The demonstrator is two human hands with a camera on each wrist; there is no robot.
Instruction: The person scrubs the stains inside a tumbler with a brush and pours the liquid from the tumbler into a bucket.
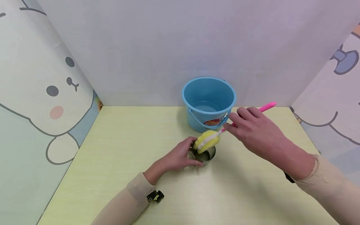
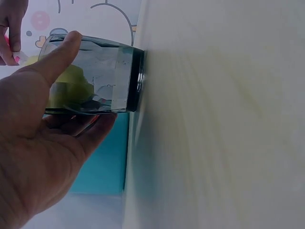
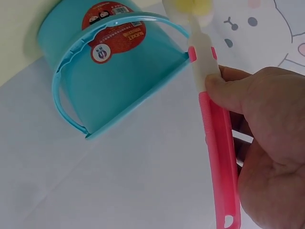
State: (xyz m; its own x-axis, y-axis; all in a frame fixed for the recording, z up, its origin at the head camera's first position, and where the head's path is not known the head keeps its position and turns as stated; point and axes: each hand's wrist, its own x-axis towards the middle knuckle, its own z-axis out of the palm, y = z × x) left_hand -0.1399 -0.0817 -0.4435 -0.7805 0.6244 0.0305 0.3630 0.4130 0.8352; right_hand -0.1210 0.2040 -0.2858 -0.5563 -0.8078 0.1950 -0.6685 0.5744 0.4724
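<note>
Pale yellow table (image 1: 112, 150), cartoon-printed side walls (image 1: 28, 78), blue bucket (image 1: 206, 90); left hand (image 1: 179, 157) gripping glass (image 2: 107, 71), right hand (image 1: 254, 129) gripping sponge brush (image 3: 217, 129)

The right grip (image 3: 271, 138) pinches a pink-and-white handle (image 3: 220, 157) tipped with a blurred yellow head (image 3: 193, 5); a blue bucket (image 3: 124, 81) with a red label (image 3: 125, 37) shows beyond.

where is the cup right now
In the head view, the cup is just right of centre, held in the left hand, in front of the blue bucket.
</note>
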